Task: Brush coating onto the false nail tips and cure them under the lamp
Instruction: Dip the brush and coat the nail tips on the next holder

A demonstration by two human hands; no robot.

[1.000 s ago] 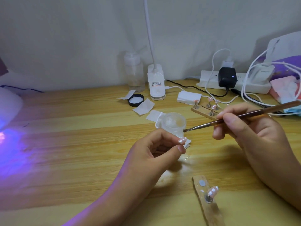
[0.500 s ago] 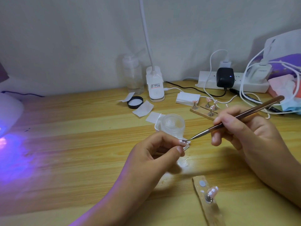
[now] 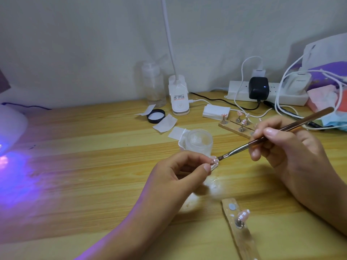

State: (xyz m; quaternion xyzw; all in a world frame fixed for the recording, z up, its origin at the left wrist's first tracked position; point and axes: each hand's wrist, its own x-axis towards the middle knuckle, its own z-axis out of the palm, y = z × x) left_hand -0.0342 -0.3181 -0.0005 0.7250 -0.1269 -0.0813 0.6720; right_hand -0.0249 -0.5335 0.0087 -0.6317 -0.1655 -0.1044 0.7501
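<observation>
My left hand (image 3: 180,171) pinches a small pink false nail tip (image 3: 271,161) on its stand between thumb and fingers, above the wooden table (image 3: 93,166). My right hand (image 3: 287,152) grips a thin brown brush (image 3: 277,131) like a pen, and its metal tip touches the nail tip. Just behind them stands a frosted clear jar (image 3: 199,142) of coating. A wooden strip (image 3: 242,239) in front carries one pink nail tip (image 3: 243,215) on a stand. A second strip (image 3: 236,127) with several nail tips lies behind my right hand. The curing lamp (image 3: 10,128) glows purple at the far left.
A black jar lid (image 3: 155,115), paper wipes (image 3: 165,123), a clear bottle (image 3: 153,85) and a white desk lamp base (image 3: 178,98) stand near the wall. A power strip (image 3: 266,92) with chargers and cables fills the back right, beside pink and purple packets (image 3: 326,98).
My right hand has brought the brush down from beside the jar until its tip touches the nail tip that my left hand holds. My left hand has barely moved.
</observation>
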